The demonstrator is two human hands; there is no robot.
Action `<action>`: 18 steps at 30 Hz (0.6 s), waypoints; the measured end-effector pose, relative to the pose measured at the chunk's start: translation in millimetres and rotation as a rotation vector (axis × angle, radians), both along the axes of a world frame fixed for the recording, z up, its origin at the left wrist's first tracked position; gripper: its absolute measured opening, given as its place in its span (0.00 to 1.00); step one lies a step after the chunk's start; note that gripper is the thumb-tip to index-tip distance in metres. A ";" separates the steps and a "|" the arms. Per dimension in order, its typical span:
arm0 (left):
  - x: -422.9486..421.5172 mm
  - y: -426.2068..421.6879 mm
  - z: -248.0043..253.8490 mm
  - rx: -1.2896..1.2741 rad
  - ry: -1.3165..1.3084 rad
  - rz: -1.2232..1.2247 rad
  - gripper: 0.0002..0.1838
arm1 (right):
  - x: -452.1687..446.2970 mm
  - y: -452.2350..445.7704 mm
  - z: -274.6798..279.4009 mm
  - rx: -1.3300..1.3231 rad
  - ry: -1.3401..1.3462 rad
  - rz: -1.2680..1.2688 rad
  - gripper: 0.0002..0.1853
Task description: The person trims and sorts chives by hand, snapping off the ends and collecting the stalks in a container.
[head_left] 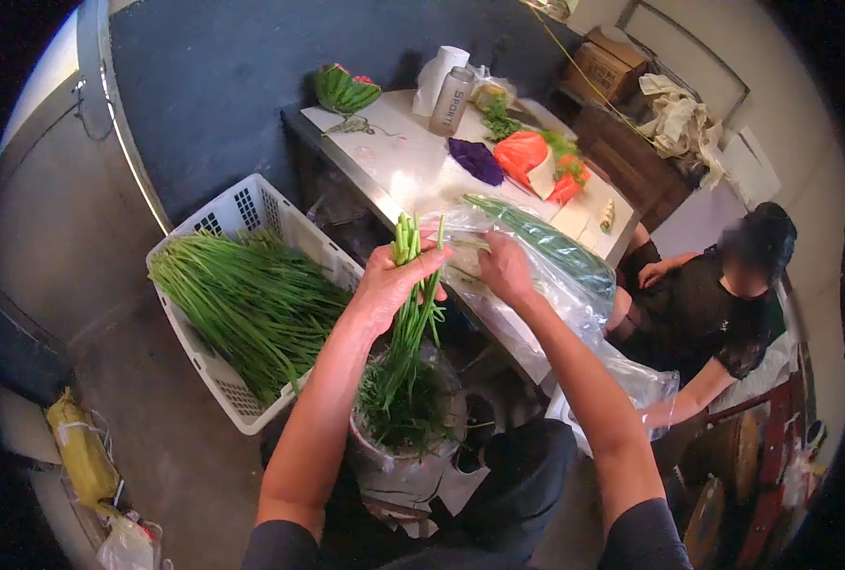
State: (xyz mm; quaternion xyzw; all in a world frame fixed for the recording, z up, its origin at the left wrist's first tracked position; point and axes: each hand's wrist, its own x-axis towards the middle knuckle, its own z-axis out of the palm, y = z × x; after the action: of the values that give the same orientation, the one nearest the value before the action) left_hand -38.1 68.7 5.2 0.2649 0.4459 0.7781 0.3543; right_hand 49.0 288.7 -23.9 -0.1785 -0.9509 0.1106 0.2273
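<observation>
My left hand (384, 287) is wrapped round a bunch of long thin green stalks (413, 328) that look like chives. Their cut ends point up and the leafy ends hang over a bin (384, 467) with green trimmings (413, 404) inside. Close to its right, my right hand (510, 271) has its fingers curled together at the table's near edge, beside a clear plastic bag (588, 318). Whatever its fingertips hold is hidden. More long greens (541, 237) lie in the clear bag. On the left, a white crate (308, 242) holds a large heap of the same stalks (251, 309).
On the table (384, 119) are a cut watermelon (344, 90), a bottle (452, 100), a purple cloth (475, 161) and an orange bag (522, 152). A co-worker (717, 318) sits at right, one arm by the plastic. A yellow sack (82, 446) lies lower left.
</observation>
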 end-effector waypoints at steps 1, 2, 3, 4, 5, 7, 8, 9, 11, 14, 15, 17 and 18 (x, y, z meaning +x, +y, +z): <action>-0.2 0.0 0.2 -0.002 0.026 -0.014 0.20 | -5.0 3.2 5.0 -0.012 -0.128 -0.085 0.14; 0.3 -0.3 1.5 -0.002 0.026 -0.012 0.20 | -9.1 7.2 6.6 -0.012 -0.129 -0.083 0.14; 1.2 -0.7 3.6 -0.002 0.038 -0.025 0.18 | -12.4 11.6 6.9 0.012 -0.123 -0.076 0.13; 1.6 -0.5 4.7 -0.002 0.051 -0.038 0.16 | -13.7 14.8 6.5 0.036 -0.118 -0.068 0.12; 1.6 0.3 3.9 -0.003 0.051 -0.037 0.16 | -13.7 16.9 5.0 0.035 -0.117 -0.067 0.12; 0.8 0.6 2.3 0.003 0.072 -0.018 0.17 | -14.9 18.4 2.8 0.005 -0.193 -0.102 0.14; 0.3 0.2 3.3 0.001 0.071 -0.009 0.17 | -14.9 18.9 -0.6 0.005 -0.194 -0.093 0.14; 0.4 -0.4 4.6 -0.020 0.047 -0.033 0.18 | -13.4 20.4 -8.9 0.031 -0.140 -0.100 0.15; 1.5 0.4 0.5 -0.008 0.030 -0.050 0.21 | -10.1 21.1 -18.4 0.048 -0.090 -0.090 0.16; 2.3 1.2 -5.6 -0.034 0.001 -0.107 0.21 | -8.5 18.9 -6.9 0.002 -0.143 -0.131 0.19; 2.9 1.4 -5.6 -0.045 -0.002 -0.120 0.21 | -9.5 22.9 -6.8 0.040 -0.136 -0.100 0.19; 2.1 4.2 -8.6 -0.060 -0.010 -0.153 0.20 | -12.5 25.5 -8.5 0.071 -0.127 -0.044 0.18; 3.7 5.8 -8.5 -0.048 -0.028 -0.157 0.17 | -13.0 23.7 -7.0 0.086 -0.141 -0.066 0.18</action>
State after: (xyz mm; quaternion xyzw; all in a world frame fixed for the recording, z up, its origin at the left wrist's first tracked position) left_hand -34.4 74.5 -3.2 0.2798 0.4374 0.7406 0.4266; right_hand 36.0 312.5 -30.8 -0.2070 -0.9621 0.0491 0.1709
